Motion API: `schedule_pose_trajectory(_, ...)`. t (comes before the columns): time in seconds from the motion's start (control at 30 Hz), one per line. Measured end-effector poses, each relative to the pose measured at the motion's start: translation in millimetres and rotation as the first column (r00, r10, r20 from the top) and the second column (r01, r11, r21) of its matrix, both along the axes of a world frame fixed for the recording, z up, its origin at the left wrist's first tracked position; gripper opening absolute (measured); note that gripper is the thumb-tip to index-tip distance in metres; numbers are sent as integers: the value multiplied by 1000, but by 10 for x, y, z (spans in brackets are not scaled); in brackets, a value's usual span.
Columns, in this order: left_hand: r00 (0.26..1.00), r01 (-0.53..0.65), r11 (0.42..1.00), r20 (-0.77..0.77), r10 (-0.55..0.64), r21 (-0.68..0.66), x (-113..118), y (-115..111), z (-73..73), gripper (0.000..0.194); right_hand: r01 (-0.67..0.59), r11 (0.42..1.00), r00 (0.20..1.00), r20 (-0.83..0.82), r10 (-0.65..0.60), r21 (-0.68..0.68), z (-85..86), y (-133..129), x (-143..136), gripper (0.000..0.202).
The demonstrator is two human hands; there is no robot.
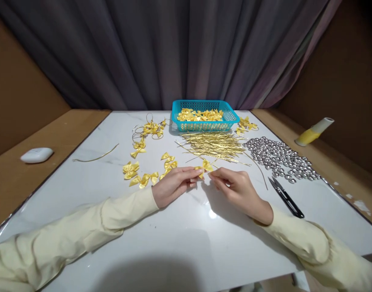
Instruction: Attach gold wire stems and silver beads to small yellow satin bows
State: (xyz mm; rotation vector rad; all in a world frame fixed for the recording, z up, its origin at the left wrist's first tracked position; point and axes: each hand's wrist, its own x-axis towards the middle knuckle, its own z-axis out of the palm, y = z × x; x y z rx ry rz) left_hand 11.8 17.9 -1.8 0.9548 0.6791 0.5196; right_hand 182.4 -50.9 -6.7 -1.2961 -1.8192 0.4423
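A yellow ribbon bow (pixel 207 165) is pinched between the fingertips of my left hand (pixel 174 184). My right hand (pixel 240 190) is closed in a pinch at the bow's right side; what lies between its fingertips is too small to make out. Just beyond both hands lies a pile of gold twist ties (pixel 216 145). Several loose yellow bows (pixel 151 177) rest on the white table left of my left hand, one group partly hidden by it. Right of my right hand are black thread snips (pixel 285 197).
A blue basket (pixel 206 126) of yellow bows stands at the back. Silver beads (pixel 280 156) spread across the right. Bows with wire loops (pixel 152 129) lie back left, others (pixel 246 125) back right. A single gold wire (pixel 96 156), a white rounded object (pixel 37 155) and a yellow-white cone (pixel 314 132) lie outward.
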Motion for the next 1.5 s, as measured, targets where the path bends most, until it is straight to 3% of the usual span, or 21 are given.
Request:
schedule_pose_trajectory(0.43, 990, -115, 978, -61, 127, 174, 3, -44, -52, 16, -45, 980, 997, -72, 31, -194, 10, -11, -10, 17)
schedule_pose_trajectory(0.67, 976, -99, 954, -159, 149, 284, -12, -25, -27, 19, -78, 945, 980, -200, 13, -319, 61, -6, -7, 21)
schedule_pose_trajectory(1.03, 988, -136, 983, -58, 145, 127, 6, -78, -24, 18, -25, 961, 976, -217, -37, -275, 40, 13, -47, 19)
schedule_pose_trajectory(1.2, 987, -160, 984, -6, 161, 73, 31, -99, -13, 17, -58, 958, 965, -262, -18, -280, 49, 29, -25, 19)
schedule_pose_trajectory(1.5, 980, -153, 957, -83, 178, 245, 15, -88, 5, 23, -22, 980, 984, -179, -14, -198, 13, 30, -43, 18)
